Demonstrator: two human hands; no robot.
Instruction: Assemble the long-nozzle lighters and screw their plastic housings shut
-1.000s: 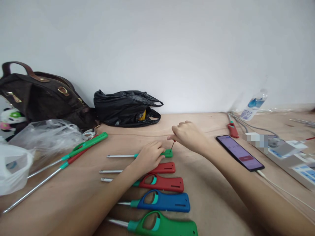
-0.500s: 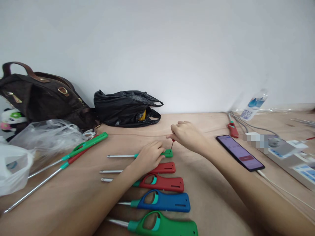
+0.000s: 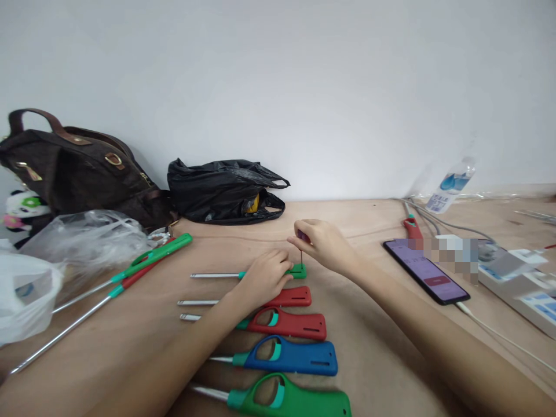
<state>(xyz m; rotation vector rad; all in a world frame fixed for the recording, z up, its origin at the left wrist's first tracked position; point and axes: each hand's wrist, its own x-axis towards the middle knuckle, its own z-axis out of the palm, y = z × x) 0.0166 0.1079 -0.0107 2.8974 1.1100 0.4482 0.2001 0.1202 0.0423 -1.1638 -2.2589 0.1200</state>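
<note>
My left hand (image 3: 266, 274) presses a green long-necked lighter (image 3: 297, 271) flat on the table, its fingers wrapped over the handle. My right hand (image 3: 325, 245) grips a small screwdriver (image 3: 303, 236) with a red handle, mostly hidden in the fist. Its thin shaft stands nearly upright, with the tip at the butt end of the green lighter. Lined up toward me lie a red lighter (image 3: 292, 296), another red lighter (image 3: 299, 324), a blue lighter (image 3: 299, 357) and a larger-looking green lighter (image 3: 304, 398).
Two more lighters (image 3: 152, 256) lie at left beside clear plastic bags (image 3: 87, 237). Behind are a dark backpack (image 3: 87, 168) and a black plastic bag (image 3: 221, 191). On the right lie a phone (image 3: 425, 272) on a cable, a red lighter (image 3: 412, 227), a bottle (image 3: 452, 185) and a power strip (image 3: 512, 295).
My right hand has turned at the wrist and shifted slightly left and down, closing further around the screwdriver, which is more upright now. My left hand stays on the green lighter.
</note>
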